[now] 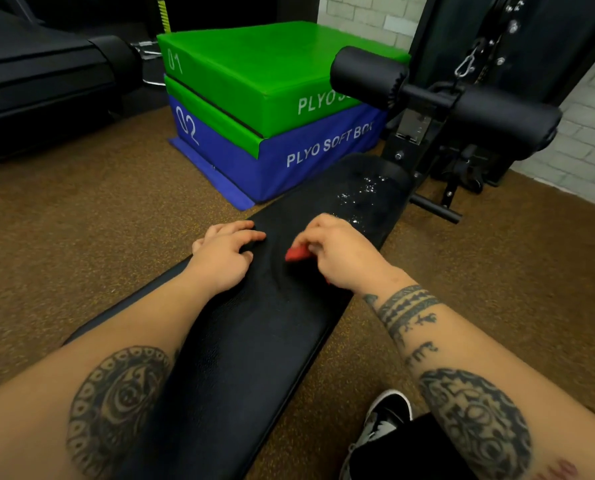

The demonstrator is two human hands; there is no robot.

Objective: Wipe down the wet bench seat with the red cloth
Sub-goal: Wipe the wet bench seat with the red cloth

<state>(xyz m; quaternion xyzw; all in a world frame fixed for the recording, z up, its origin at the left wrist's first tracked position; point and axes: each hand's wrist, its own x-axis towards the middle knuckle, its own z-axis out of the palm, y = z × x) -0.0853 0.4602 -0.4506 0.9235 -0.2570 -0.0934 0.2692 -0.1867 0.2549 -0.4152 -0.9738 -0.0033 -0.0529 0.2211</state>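
On the bench surface (240, 358), the left hand (221, 258) rests at its left edge, the right hand (337, 252) grips a red cloth (296, 254) at its middle, and water drops (361, 188) lie near its far end.

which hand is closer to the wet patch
Right. The right hand, gripping the red cloth, is just short of the wet patch; the left hand rests farther left.

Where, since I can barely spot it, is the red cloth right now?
In the head view, the red cloth is bunched in the right hand on the bench seat, just short of the water droplets.
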